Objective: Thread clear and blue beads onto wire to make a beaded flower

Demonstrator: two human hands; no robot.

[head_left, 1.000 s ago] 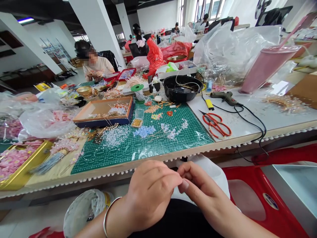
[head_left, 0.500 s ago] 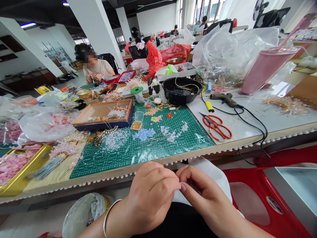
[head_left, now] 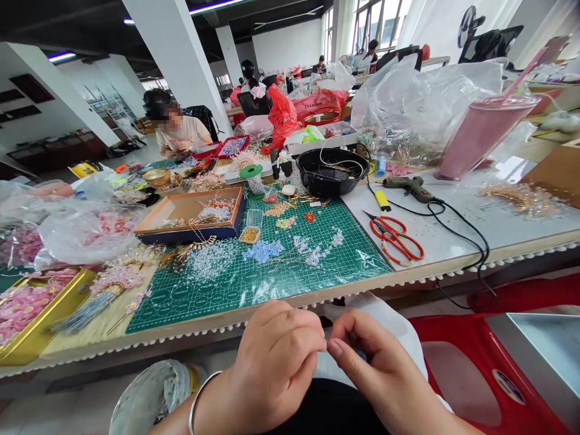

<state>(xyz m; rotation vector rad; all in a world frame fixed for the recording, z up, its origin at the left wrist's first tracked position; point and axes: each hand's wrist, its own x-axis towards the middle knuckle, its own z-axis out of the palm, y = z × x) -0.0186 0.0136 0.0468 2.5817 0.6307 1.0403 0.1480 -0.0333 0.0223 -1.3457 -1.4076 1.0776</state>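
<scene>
My left hand [head_left: 281, 362], with a silver bangle at its wrist, is curled closed just below the table edge. Facing it, my right hand [head_left: 369, 356] pinches thumb against curled fingers, its tips a small gap from the left fingers. Whatever lies inside either hand is too small or hidden to name; a faint bluish bit shows behind the right thumb. Beyond them, the green cutting mat [head_left: 217, 296] bears blue flower pieces [head_left: 263, 251], clear beads [head_left: 211, 261], white-clear petals [head_left: 317, 246] and a small box of gold beads [head_left: 250, 234].
Red-handled scissors [head_left: 399, 238] and a glue gun [head_left: 412, 187] with a trailing cord lie right. A black bowl [head_left: 333, 175], a shallow box [head_left: 190, 217] and a pink cup [head_left: 487, 139] stand behind. A gold tin [head_left: 81, 296] is left; another person [head_left: 181, 130] sits across.
My hands have drawn slightly apart, opening a small gap between the fingertips that met before. The camera view has tilted up a little.
</scene>
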